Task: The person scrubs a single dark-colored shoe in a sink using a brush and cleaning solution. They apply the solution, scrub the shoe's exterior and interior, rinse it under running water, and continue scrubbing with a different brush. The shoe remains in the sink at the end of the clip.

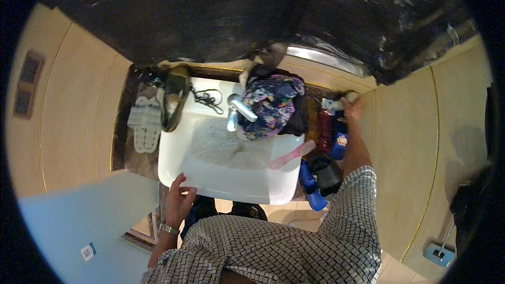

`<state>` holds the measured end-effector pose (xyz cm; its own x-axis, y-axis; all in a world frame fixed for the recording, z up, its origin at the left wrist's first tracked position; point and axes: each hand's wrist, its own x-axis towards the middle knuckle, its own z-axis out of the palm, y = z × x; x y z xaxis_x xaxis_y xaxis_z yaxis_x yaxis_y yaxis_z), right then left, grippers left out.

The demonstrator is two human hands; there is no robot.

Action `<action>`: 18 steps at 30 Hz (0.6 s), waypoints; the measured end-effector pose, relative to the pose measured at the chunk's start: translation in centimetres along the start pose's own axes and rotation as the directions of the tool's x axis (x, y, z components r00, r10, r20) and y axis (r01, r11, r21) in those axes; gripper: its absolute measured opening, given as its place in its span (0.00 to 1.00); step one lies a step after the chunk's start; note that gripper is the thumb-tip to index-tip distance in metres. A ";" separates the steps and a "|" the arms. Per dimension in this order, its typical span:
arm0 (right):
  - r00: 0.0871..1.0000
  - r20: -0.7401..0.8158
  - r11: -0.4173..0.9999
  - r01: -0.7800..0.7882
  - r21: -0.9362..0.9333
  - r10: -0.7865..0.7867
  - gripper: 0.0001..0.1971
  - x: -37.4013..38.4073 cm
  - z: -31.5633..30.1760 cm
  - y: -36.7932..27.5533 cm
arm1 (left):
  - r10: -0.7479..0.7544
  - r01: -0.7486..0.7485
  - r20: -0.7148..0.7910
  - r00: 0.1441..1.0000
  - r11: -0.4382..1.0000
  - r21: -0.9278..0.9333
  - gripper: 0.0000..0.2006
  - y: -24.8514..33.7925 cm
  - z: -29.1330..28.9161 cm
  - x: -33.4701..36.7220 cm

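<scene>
My left hand (180, 203), a metal-banded watch on its wrist, is at the front left rim of a white sink (226, 189). Its fingers are apart and it holds nothing. My right arm stretches to the back right of the counter. There my right hand (354, 109) is closed around a small pale object (336, 104), its kind too small and covered to tell. Just in front stand a dark red bottle (325, 129) and a blue packet (340, 142). Cloudy, foamy water (221, 144) lies in the basin. A pink-handled brush (292, 155) rests across its right rim.
A chrome tap (242, 108) rises at the back beside bundled dark floral cloth (273, 105). Black laces (209, 99) lie on the sink ledge. On the left are a dark shoe (173, 97) and white sandals (144, 123). Blue (311, 186) and black (326, 173) items sit front right.
</scene>
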<state>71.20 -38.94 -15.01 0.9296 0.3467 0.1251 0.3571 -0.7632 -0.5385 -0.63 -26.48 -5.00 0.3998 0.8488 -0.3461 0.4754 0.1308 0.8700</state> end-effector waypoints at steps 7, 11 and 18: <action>0.993 -0.115 0.997 0.020 -0.071 -0.028 0.55 1.3 0.7 5.8 | 0.005 -0.007 0.034 0.999 0.999 0.039 0.34 0.2 -0.1 0.4; 0.998 -0.032 0.997 0.054 0.047 -0.052 0.48 -1.9 -0.8 2.8 | 0.018 -0.021 0.036 0.999 0.997 0.079 0.34 0.9 -0.6 0.1; 0.971 -0.239 0.912 0.111 0.396 -0.014 0.24 -10.6 -5.0 -4.2 | 0.199 -0.188 -0.221 0.955 0.980 0.072 0.29 -2.3 -2.6 7.9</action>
<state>60.26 -42.14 -9.92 0.9193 0.2174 0.3279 0.3923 -0.4416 -0.8069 -0.59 -18.73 -8.85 0.3035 0.9495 -0.0796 0.4466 -0.0680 0.8921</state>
